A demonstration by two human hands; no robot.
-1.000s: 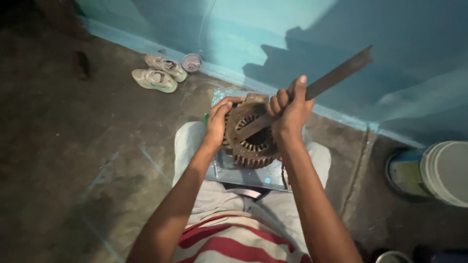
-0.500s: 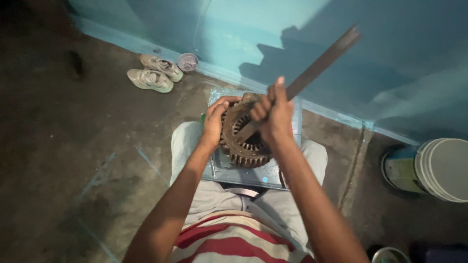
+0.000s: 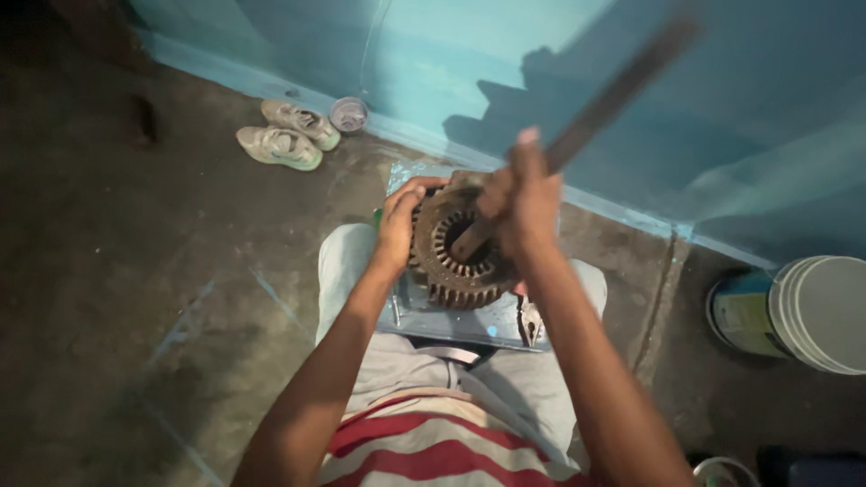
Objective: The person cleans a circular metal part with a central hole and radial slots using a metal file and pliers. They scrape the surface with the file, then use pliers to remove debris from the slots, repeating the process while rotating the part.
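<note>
1. Single view only: head-worn camera, looked steeply down over the wearer's own chest and lap to the concrete floor (image 3: 135, 298).
2. Faced forward toward the base of a blue wall (image 3: 505, 63), which filled the top of frame.
3. Close range: both forearms entered from the bottom edge; left hand (image 3: 399, 221) and right hand (image 3: 523, 203) sat near frame centre.
4. Farther reach took in shoes (image 3: 289, 135) upper left, and a white bucket (image 3: 816, 311) cut by the right edge.
5. No second view, so no shared area.
</note>
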